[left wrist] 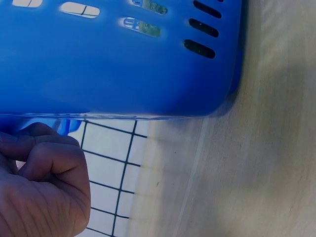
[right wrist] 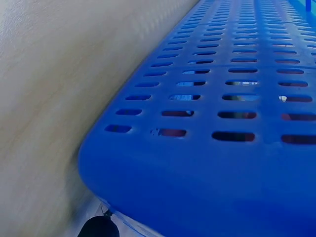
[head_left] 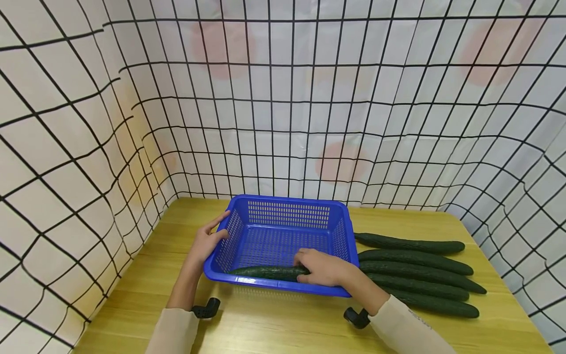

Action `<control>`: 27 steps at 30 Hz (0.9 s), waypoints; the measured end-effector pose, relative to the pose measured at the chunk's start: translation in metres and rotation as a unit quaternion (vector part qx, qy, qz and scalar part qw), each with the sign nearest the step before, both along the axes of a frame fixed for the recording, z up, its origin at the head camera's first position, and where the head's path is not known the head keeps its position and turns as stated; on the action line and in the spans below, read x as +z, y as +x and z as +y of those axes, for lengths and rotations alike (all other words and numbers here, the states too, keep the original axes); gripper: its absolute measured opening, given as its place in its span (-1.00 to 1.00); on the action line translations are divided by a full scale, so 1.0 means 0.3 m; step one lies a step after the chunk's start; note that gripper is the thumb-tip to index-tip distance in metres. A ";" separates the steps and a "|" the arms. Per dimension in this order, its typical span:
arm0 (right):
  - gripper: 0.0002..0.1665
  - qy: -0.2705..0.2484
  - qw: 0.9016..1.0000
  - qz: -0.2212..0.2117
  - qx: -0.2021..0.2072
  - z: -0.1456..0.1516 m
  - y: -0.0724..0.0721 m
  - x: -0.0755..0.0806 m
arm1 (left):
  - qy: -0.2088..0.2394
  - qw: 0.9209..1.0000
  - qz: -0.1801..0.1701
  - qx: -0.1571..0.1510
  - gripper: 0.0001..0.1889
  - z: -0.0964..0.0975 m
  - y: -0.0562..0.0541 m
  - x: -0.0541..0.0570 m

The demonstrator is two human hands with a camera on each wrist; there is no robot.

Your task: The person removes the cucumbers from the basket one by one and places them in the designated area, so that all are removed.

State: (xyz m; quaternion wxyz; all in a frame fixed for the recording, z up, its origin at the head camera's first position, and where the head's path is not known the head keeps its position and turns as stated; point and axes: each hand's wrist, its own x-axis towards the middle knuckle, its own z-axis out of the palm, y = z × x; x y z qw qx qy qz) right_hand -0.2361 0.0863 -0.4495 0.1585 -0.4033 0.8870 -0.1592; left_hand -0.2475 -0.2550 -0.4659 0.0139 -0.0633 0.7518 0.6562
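A blue plastic basket (head_left: 289, 200) with slotted walls stands on the wooden table. My left hand (head_left: 208, 242) grips its left rim, thumb over the edge; the left wrist view has this hand's curled fingers (left wrist: 54, 160) beside the basket wall (left wrist: 113, 74). Inside, along the near wall, lies a long dark green cucumber (head_left: 267, 272). My right hand (head_left: 326, 268) reaches over the near right corner and holds the cucumber's right end. In the right wrist view the basket's outer wall (right wrist: 197, 173) hides that hand.
Several more cucumbers (head_left: 420, 270) lie side by side on the table (head_left: 265, 324), right of the basket, their left ends close to its wall. A black wire grid (head_left: 305, 130) backed by patterned white cloth encloses the table at the back and sides.
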 end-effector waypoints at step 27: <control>-0.63 -0.031 0.982 0.171 -0.078 0.000 0.011 0.012 | -0.009 1.000 0.000 -0.001 -0.28 -0.003 0.000 0.003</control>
